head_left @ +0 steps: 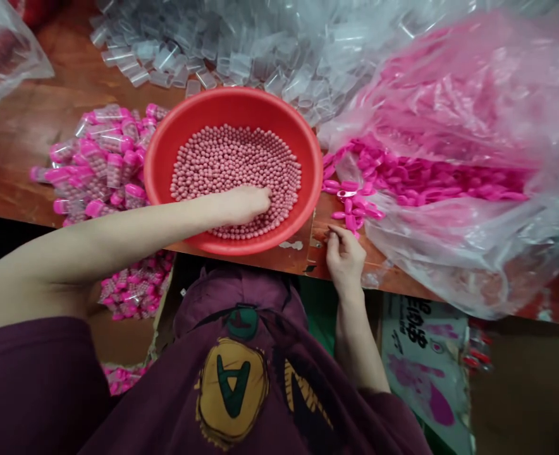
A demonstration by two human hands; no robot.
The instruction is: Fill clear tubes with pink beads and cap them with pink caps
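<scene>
One shirt (pixel 165 398), one bowl (pixel 198 112): left hand (pixel 248 205) curls in its many beads (pixel 232 158), right hand (pixel 348 256) curls near pink pieces (pixel 354 208), grips unclear.

So there's a clear bag (pixel 11 60) toward the far left corner of the counter (pixel 18 158), plus a printed package (pixel 424 360) and blurry red stuff (pixel 477 346) below the front edge, right side.

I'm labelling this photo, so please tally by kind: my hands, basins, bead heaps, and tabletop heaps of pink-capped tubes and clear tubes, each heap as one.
Hands: 2 (left hand, right hand)
Red basin: 1
Heap of pink beads: 1
Heap of pink-capped tubes: 1
Heap of clear tubes: 1
Total: 6
</scene>
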